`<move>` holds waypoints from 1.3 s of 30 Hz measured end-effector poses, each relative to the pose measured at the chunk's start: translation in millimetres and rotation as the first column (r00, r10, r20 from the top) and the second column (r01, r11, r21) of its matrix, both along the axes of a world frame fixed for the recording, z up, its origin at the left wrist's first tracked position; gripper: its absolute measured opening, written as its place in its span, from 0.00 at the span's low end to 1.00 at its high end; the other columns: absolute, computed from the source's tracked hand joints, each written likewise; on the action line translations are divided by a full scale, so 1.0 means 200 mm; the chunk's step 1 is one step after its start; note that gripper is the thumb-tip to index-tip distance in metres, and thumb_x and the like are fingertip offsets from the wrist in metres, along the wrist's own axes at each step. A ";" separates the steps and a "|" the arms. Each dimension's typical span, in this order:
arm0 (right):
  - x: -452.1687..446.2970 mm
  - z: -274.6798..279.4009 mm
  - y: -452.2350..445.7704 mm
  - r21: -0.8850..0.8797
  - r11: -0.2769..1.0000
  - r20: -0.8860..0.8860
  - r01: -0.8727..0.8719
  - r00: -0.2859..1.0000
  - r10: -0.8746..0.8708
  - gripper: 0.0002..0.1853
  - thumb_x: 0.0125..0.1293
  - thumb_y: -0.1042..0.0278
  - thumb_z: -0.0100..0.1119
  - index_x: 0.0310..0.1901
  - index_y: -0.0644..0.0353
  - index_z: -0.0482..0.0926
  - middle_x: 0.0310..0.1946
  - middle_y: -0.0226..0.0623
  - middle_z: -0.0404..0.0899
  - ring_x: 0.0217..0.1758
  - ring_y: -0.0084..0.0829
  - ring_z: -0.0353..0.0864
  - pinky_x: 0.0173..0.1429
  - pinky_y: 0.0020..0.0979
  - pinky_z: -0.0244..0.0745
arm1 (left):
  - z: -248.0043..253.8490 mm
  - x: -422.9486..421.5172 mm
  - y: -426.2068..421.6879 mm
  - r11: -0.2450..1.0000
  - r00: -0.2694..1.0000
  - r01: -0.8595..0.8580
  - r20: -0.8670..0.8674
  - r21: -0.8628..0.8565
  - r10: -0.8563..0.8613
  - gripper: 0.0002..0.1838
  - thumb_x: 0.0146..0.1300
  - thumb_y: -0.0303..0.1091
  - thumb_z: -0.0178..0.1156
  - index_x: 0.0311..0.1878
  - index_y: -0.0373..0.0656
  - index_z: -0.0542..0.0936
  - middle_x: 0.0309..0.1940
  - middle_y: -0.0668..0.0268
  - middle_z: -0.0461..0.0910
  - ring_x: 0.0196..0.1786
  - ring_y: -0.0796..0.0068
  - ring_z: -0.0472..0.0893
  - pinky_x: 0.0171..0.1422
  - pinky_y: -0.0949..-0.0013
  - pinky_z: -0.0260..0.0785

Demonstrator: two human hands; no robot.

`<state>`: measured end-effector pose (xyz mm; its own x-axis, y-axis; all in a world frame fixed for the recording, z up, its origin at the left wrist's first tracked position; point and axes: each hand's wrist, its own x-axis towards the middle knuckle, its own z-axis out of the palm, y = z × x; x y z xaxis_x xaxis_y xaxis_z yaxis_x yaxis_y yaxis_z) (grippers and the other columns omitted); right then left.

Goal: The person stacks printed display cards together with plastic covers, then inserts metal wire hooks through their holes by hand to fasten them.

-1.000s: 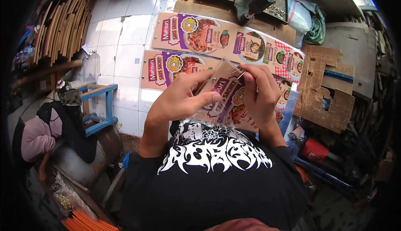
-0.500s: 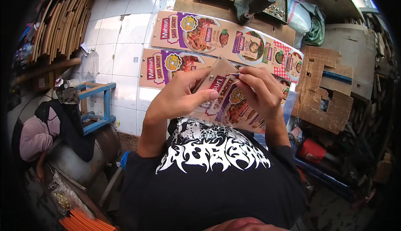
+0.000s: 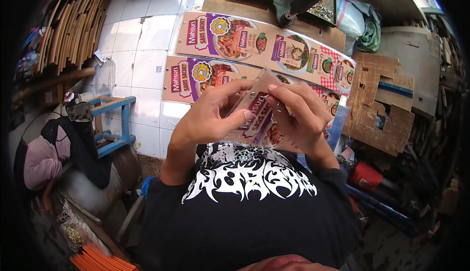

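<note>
Two hands (image 3: pixel 208 117) (image 3: pixel 307 114), three visible printed strips (image 3: pixel 259 115), one blue stand (image 3: pixel 125 121)

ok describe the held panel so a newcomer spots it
Find the white-lettered black T-shirt at bottom centre. Just above it, the rectangular tan red-labelled panel sits between left hand and right hand. Unlike the similar tan panels lying beyond, it's handheld.

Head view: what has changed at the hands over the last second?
The right hand has brought its fingertips left, closer to the metal eyelet on the printed strip. The thin metal piece that jutted past them now shows only as a short bit; whether it is gripped is unclear. The left hand keeps its hold on the strip, and the two strips beyond lie as before.
</note>
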<state>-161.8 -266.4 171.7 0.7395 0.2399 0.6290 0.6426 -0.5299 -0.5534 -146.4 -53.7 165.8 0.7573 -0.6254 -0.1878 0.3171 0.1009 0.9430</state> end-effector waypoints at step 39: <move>-0.03 0.01 0.03 -0.238 0.970 0.235 -0.056 0.965 0.114 0.24 0.37 0.78 0.64 0.43 0.73 0.81 0.24 0.33 0.73 0.22 0.27 0.72 0.24 0.28 0.67 | 0.09 -0.11 -0.01 0.972 0.969 -0.164 0.211 0.166 0.127 0.29 0.57 0.21 0.54 0.65 0.33 0.71 0.28 0.58 0.84 0.31 0.83 0.81 0.36 0.75 0.72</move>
